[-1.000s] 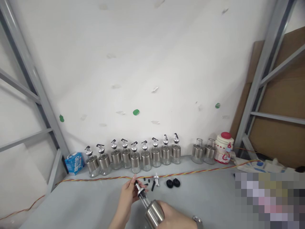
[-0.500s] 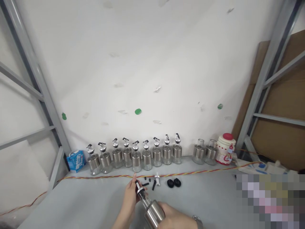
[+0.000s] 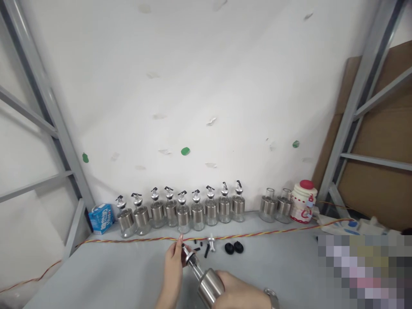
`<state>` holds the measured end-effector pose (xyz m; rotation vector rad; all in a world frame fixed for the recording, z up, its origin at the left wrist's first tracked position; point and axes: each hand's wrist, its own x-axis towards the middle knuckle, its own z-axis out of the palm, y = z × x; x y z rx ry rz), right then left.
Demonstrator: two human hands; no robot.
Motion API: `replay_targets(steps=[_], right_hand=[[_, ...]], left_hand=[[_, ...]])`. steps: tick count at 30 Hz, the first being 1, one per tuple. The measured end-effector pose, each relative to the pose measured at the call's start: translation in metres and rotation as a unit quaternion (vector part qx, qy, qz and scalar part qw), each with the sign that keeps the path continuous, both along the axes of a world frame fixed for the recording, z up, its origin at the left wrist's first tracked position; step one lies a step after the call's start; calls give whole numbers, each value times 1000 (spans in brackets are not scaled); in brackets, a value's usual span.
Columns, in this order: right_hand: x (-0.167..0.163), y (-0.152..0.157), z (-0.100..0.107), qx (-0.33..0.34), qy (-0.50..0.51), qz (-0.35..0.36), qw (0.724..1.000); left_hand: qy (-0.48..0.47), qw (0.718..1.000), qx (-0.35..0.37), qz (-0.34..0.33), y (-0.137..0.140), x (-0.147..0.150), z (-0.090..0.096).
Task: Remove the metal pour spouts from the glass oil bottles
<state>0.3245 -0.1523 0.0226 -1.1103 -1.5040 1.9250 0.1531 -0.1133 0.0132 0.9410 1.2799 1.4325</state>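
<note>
A glass oil bottle with a steel sleeve [image 3: 210, 286] leans up and to the left in front of me, low in the view. My right hand [image 3: 236, 292] is wrapped round its sleeve. A silver pourer spout [image 3: 189, 256] with a black collar sits in the bottle's neck. At the spout's tip is my left hand [image 3: 175, 262], thumb raised and fingers curled behind it; those fingers are partly hidden. Just beyond lie small black pieces [image 3: 207, 250], a silver pourer part [image 3: 211, 243] and two round black stoppers [image 3: 229, 248].
Along the wall stands a row of several bottles with pourers [image 3: 183, 214]. Two bottles without pourers [image 3: 268, 208] stand to the right, beside a cream jar with a red lid [image 3: 303, 204]. A blue box [image 3: 101, 219] is at left. A twisted red-yellow wire [image 3: 257, 234] crosses the table [image 3: 106, 270].
My left hand has shifted slightly left and down at the spout. The bottle and my right hand have moved a little to the right. The view has shifted slightly.
</note>
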Motion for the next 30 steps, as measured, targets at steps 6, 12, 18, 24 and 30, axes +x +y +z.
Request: replay_targets(steps=[6, 12, 18, 24, 30], right_hand=[[6, 0, 11, -89, 46, 12, 995], [16, -9, 36, 173, -277, 5, 945], [21, -14, 52, 113, -205, 22, 972], [22, -15, 41, -61, -16, 44, 997], [25, -27, 40, 92, -163, -46, 981]], left_hand=[[136, 981, 83, 109, -3, 1, -2], [155, 980, 80, 99, 1, 4, -16], [226, 962, 110, 105, -8, 4, -7], [196, 974, 106, 42, -9, 0, -5], [98, 991, 92, -3, -8, 7, -3]])
